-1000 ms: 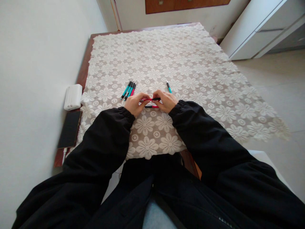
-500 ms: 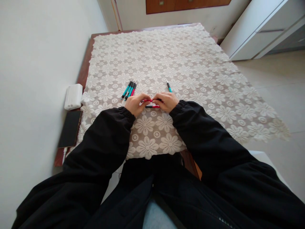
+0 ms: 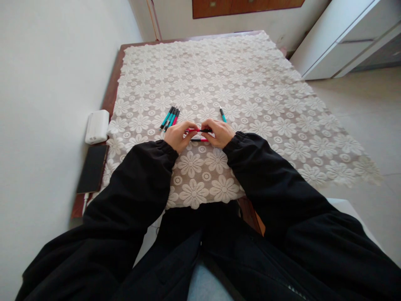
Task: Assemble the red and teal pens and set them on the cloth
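Observation:
My left hand (image 3: 180, 136) is closed on the red part of a pen (image 3: 192, 130) held crosswise above the lace cloth. The fingertips of my right hand (image 3: 218, 133) pinch the black end of the same pen. Just below lies a second red and black pen (image 3: 199, 140), its right end by my right fingers. Beyond my left hand is a bundle of several teal and red pens (image 3: 169, 117) with black ends. A single teal pen (image 3: 222, 114) rests past my right hand, which covers its near end.
A cream floral lace cloth (image 3: 203, 75) covers the brown table. Along the left edge sit a white power bank (image 3: 97, 126) and a black phone (image 3: 92, 168) with a white cable (image 3: 85, 203). A wall runs along the left; a white cabinet (image 3: 335, 46) stands at the far right.
My right fingers have shifted on the pen, and its black end now shows between them. My left hand stays in place. The pens on the cloth have not moved.

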{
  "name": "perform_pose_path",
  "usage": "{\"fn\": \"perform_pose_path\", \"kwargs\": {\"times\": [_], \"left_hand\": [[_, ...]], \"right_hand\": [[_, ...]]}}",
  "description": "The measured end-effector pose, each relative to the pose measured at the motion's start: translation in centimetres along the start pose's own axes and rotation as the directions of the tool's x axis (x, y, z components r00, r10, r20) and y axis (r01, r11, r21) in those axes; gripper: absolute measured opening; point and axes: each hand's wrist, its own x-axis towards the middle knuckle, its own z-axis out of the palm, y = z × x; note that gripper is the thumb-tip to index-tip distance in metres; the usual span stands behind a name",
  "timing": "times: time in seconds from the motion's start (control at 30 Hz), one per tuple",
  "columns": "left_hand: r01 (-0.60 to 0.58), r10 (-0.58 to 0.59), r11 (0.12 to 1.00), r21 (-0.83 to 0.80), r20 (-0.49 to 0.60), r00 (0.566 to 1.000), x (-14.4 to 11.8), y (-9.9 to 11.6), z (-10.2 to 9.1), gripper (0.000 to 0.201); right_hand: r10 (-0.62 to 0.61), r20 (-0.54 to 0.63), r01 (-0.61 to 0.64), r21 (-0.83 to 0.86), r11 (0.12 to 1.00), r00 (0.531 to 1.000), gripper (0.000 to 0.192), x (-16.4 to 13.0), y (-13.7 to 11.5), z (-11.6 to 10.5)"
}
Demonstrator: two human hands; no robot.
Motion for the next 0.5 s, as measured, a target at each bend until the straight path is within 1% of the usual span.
{"fn": "perform_pose_path", "kwargs": {"times": [0.2, 0.33, 0.5], "left_hand": [[0.009, -0.009, 1.0, -0.015, -0.009, 1.0, -0.05, -0.04, 0.02, 0.017], [0.013, -0.013, 1.0, -0.004, 0.001, 1.0, -0.17, -0.12, 0.03, 0.016], [0.033, -0.033, 0.999, 0.012, -0.006, 0.999, -0.16, 0.02, 0.0, 0.016]], "right_hand": [[-0.009, -0.007, 0.009, 0.0, 1.0, 1.0, 0.019, 0.03, 0.1, -0.08], [0.013, 0.023, -0.012, -0.041, 0.999, 1.0, 0.026, 0.06, 0.25, -0.27], [0.029, 0.001, -0.029, -0.083, 0.996, 1.0, 0.029, 0.09, 0.19, -0.36]]}}
